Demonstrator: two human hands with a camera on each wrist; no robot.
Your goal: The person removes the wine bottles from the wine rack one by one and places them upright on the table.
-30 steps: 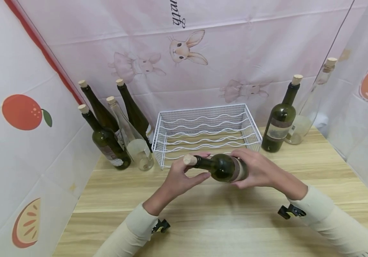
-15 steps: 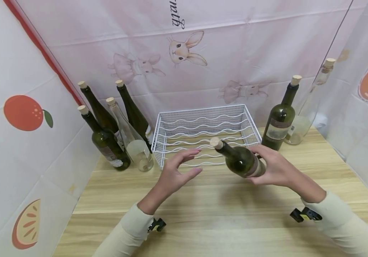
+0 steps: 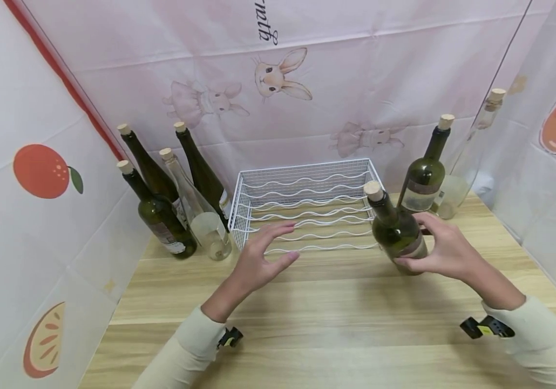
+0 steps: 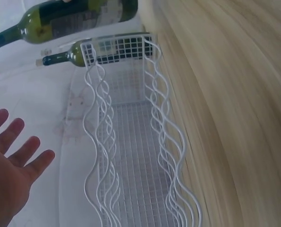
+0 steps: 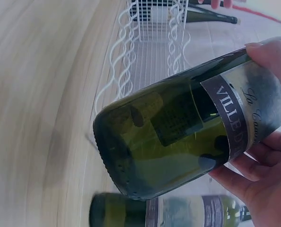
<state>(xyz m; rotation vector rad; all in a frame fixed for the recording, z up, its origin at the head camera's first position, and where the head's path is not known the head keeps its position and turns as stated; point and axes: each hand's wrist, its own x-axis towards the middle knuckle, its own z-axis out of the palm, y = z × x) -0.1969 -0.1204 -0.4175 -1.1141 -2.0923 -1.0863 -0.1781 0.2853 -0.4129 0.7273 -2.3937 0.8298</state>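
Note:
My right hand grips a green wine bottle around its labelled lower body, at the front right corner of the white wire wine rack. The bottle has a cork in its neck and leans to the left. In the right wrist view, its base and part of the label on the bottle show, clear of the wooden table. My left hand holds nothing; its fingers and thumb are spread apart near the rack's front left. Wavy wire rows run across the rack, and no bottle lies on them.
Another corked green bottle and a clear bottle stand behind my right hand. Left of the rack, several corked bottles stand close together, with a clear bottle among them. Printed cloth walls border the wooden table.
My right hand has carried the bottle to the right and tipped it more upright. My left hand has come away from its neck and shifted slightly left.

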